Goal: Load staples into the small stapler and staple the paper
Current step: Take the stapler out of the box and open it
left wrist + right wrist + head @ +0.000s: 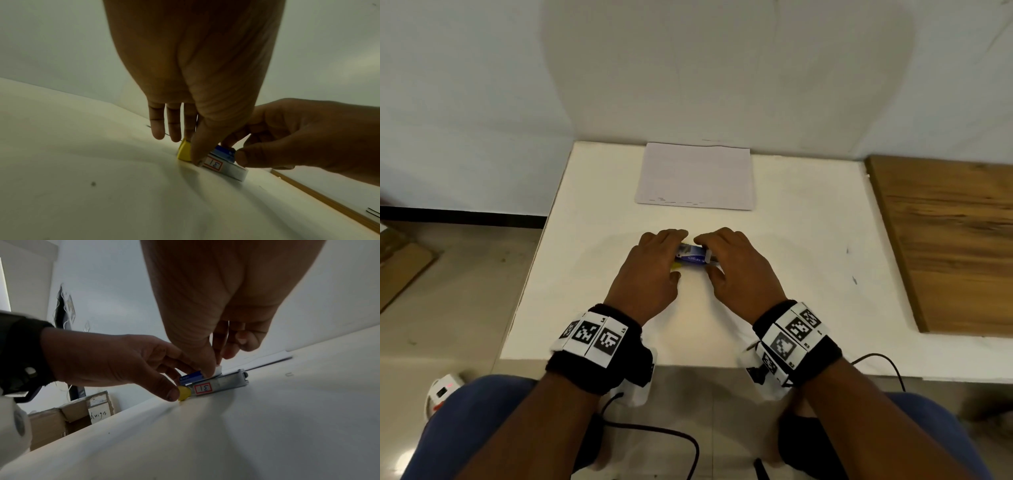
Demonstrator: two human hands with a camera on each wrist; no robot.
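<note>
A small metal stapler with a yellow end and a red-framed "31" label lies on the white table. A blue staple box sits on top of it, between my hands. My left hand grips the stapler at its yellow end, thumb on the near side and fingers behind, up against the box. My right hand pinches the box's white end between thumb and fingers. A sheet of paper lies flat at the table's back edge.
A wooden board lies on the table to the right. A loose staple lies past the stapler. Cardboard boxes stand on the floor to the left. Cables hang from my wristbands by my lap.
</note>
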